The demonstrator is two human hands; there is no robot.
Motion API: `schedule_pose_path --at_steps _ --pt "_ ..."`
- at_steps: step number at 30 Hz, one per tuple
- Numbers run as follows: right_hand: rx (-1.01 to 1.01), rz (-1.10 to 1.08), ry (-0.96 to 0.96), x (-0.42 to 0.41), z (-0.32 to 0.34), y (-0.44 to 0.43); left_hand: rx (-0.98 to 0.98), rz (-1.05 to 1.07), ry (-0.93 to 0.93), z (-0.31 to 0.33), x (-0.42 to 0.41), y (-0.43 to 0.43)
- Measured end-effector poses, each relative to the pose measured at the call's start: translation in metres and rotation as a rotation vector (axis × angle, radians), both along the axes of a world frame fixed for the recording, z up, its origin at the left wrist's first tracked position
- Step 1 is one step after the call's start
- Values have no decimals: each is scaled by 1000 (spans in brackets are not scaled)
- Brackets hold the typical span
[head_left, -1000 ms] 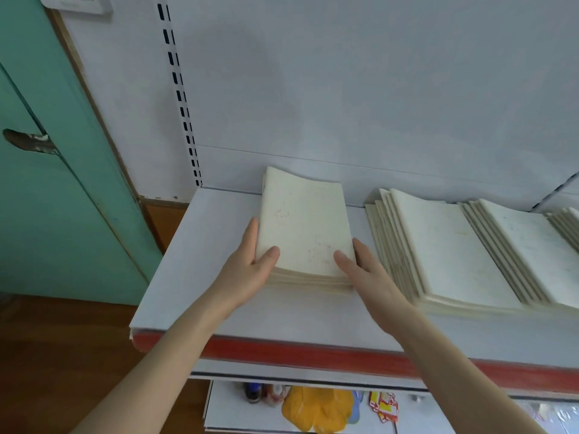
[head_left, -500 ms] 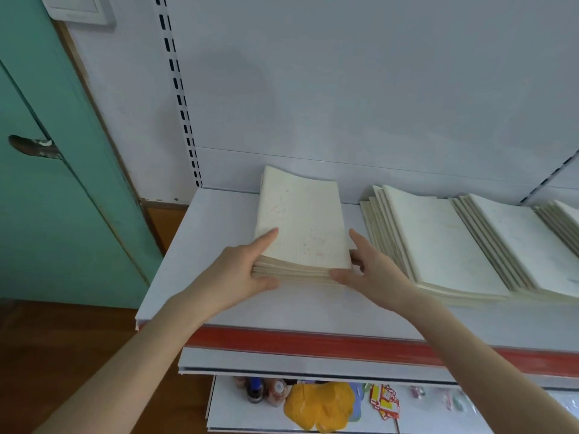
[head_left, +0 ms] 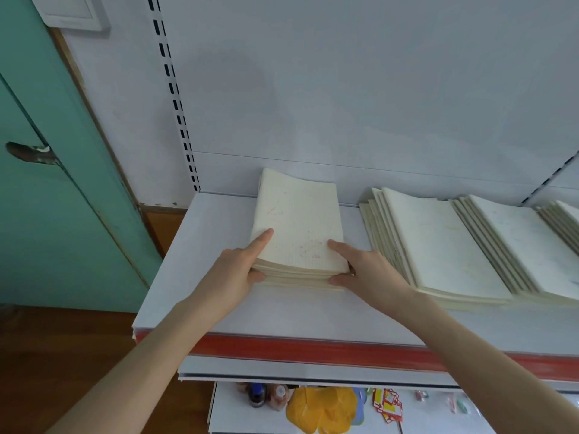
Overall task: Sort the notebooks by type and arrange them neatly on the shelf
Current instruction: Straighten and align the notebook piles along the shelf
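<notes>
Head view. Both arms reach onto the white shelf (head_left: 200, 252). The left grip (head_left: 239, 272), a bare hand, has one finger laid straight along the top cover and the thumb tucked against the near edge, pinching the near-left corner of the stack of notebooks (head_left: 297, 220). The right grip (head_left: 365, 270) does the same at the near-right corner, finger on top and thumb at the edge. Both grips are closed round the stack, neither gaping.

The stack sits left of centre on the shelf. Its far end curls up against the back panel (head_left: 344, 89). Cannot tell whether the near edge is lifted or resting.

Step in hand, as I judge it: squaring up and placing one sorted pile. To its right lie fanned rows of notebooks (head_left: 438, 245), near the stack but not touching it.

Next move likely calls for an even pull from both corners so the soft covers do not slide apart, then setting the pile flat and parallel with the fanned rows.

Surroundings:
- A red strip (head_left: 313, 349) runs along the shelf front.
- A slotted upright (head_left: 175, 98) stands at the left of the back panel.
- A lower shelf (head_left: 232, 418) holds a yellow object (head_left: 322, 408) and small packets, too blurred to name.
- A green door (head_left: 62, 230) stands to the left.
- The floor (head_left: 47, 355) is wooden.
</notes>
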State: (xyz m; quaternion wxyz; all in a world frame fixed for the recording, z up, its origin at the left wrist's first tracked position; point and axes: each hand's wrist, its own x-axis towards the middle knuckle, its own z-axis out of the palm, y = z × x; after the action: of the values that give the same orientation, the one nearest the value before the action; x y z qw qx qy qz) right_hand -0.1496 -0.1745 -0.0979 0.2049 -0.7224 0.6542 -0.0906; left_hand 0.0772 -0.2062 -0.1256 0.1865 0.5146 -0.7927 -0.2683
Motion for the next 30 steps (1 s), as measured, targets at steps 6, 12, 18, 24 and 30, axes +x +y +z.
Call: schedule_pose_path --at_steps 6,12,18,24,30 --pt "78 37 59 -2 -2 -2 48 -35 -116 -1 -1 3" --pt "27 74 152 -3 -9 -2 -34 -36 -134 -8 -1 7" --pt "-14 37 123 -2 -11 -1 -81 -22 -74 -10 -3 7" --pt "23 -7 150 1 -8 2 -99 15 -29 -9 0 13" --pt "22 -50 201 0 -10 2 -87 55 20 -11 -2 14"
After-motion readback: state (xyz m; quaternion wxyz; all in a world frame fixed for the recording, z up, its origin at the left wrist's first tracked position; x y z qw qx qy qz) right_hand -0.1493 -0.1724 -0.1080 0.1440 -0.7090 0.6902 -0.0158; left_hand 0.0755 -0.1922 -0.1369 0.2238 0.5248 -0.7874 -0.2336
